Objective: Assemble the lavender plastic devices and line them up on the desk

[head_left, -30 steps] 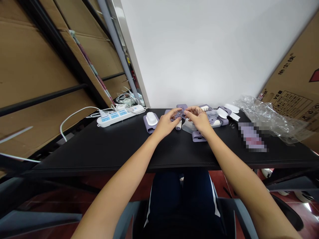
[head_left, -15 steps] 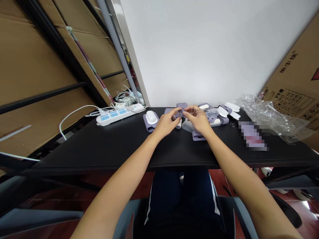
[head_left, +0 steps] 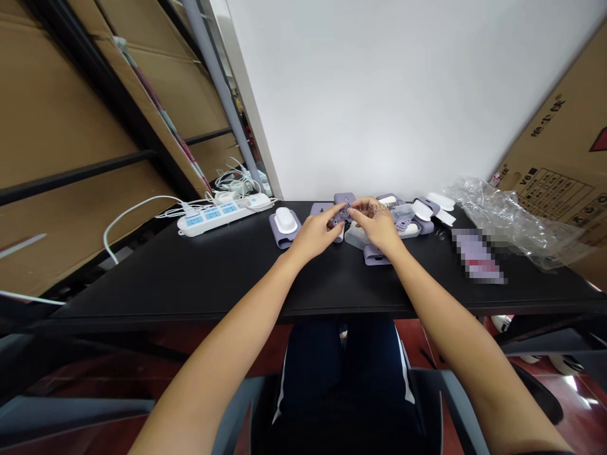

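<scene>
Left hand (head_left: pixel 317 232) pinches a small purplish piece (head_left: pixel 339 217); right hand (head_left: pixel 379 227) clasps a thin, spiralled wire coil (head_left: pixel 383 206).

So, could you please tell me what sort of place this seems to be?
Probably a small work corner in a workshop or storeroom: purple and white parts are spread over a black table, with a power strip at the left and a printed cardboard box at the right.

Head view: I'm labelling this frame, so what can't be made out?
Head view:
- Small part: tiny, partly covered by the left hand.
- Coiled wire: partly hidden by the right hand.
- Purple item: details masked by pixelation.
- Cardboard box: cut off by the right edge.
</scene>
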Demonstrator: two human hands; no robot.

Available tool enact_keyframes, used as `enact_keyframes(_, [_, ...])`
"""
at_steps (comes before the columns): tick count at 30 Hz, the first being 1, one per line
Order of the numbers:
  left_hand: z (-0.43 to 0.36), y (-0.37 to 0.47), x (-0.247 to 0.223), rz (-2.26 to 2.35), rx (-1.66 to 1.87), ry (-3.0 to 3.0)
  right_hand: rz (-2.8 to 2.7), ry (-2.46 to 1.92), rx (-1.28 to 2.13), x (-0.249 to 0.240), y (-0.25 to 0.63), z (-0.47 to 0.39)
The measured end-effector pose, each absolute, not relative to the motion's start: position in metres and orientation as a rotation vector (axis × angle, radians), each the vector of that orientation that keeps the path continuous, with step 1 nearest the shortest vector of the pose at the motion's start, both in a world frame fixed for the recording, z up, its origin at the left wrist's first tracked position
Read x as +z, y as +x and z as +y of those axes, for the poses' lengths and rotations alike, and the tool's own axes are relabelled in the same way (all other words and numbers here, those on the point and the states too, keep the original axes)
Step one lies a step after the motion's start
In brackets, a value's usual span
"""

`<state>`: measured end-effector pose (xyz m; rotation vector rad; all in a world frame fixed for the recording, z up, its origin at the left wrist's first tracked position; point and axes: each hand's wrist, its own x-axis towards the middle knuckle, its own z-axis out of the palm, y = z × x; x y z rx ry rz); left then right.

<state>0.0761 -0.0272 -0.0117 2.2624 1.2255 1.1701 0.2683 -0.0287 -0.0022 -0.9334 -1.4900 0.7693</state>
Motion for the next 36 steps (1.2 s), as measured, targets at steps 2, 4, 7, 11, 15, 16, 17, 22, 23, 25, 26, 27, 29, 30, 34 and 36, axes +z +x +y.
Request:
enact_keyframes(2, [-0.0274, 0.0761, -0.0116, 1.233, 1.162, 2.279, -1.494, -0.942, 0.784, -0.0014, 0.2682, -0.0292])
enact_keyframes(4, [-0.027, 0.0761, -0.012, 1.244, 1.161, 2.286, -1.499, -0.942, 0.808, -0.0002, 0.268, -0.0299])
enact_keyframes(7, [-0.0261, 0.0758, -0.0129, 1.266, 1.149, 2.287, -1.492, -0.929, 0.844, 0.0019, 0.2675, -0.0308])
enact_keyframes(11, [-0.0254, 0.0756, -0.0134, 1.283, 1.135, 2.288, -1.482, -0.922, 0.876, 0.0027, 0.2675, -0.0302])
enact_keyframes(15, [-0.0253, 0.0756, -0.0133, 1.296, 1.127, 2.306, -1.495, -0.933, 0.897, 0.0006, 0.2687, -0.0279])
enact_keyframes(16, [-0.0254, 0.0756, -0.0133, 1.294, 1.125, 2.312, -1.498, -0.936, 0.898, 0.0, 0.2691, -0.0274])
enact_keyframes(17, [-0.0255, 0.0756, -0.0133, 1.29, 1.126, 2.318, -1.502, -0.941, 0.894, -0.0005, 0.2694, -0.027])
enact_keyframes(22, [-0.0255, 0.0757, -0.0138, 1.282, 1.143, 2.337, -1.5, -0.948, 0.865, -0.0008, 0.2697, -0.0267])
enact_keyframes(23, [-0.0254, 0.0757, -0.0138, 1.282, 1.143, 2.338, -1.499, -0.944, 0.866, -0.0007, 0.2696, -0.0267])
enact_keyframes(25, [-0.0252, 0.0756, -0.0136, 1.283, 1.14, 2.337, -1.5, -0.94, 0.868, -0.0008, 0.2694, -0.0267])
enact_keyframes(26, [-0.0251, 0.0756, -0.0135, 1.282, 1.138, 2.336, -1.5, -0.941, 0.866, -0.0009, 0.2693, -0.0266])
enact_keyframes(27, [-0.0252, 0.0756, -0.0133, 1.282, 1.135, 2.335, -1.502, -0.943, 0.861, -0.0011, 0.2694, -0.0264])
enact_keyframes(29, [-0.0258, 0.0755, -0.013, 1.282, 1.129, 2.331, -1.501, -0.949, 0.849, -0.0015, 0.2697, -0.0262])
enact_keyframes(30, [-0.0262, 0.0755, -0.0128, 1.281, 1.125, 2.328, -1.501, -0.952, 0.846, -0.0017, 0.2698, -0.0261])
enact_keyframes(34, [-0.029, 0.0758, -0.0113, 1.266, 1.103, 2.316, -1.489, -0.946, 0.857, -0.0026, 0.2698, -0.0255])
enact_keyframes(36, [-0.0307, 0.0761, -0.0101, 1.26, 1.092, 2.304, -1.471, -0.942, 0.858, -0.0031, 0.2694, -0.0249])
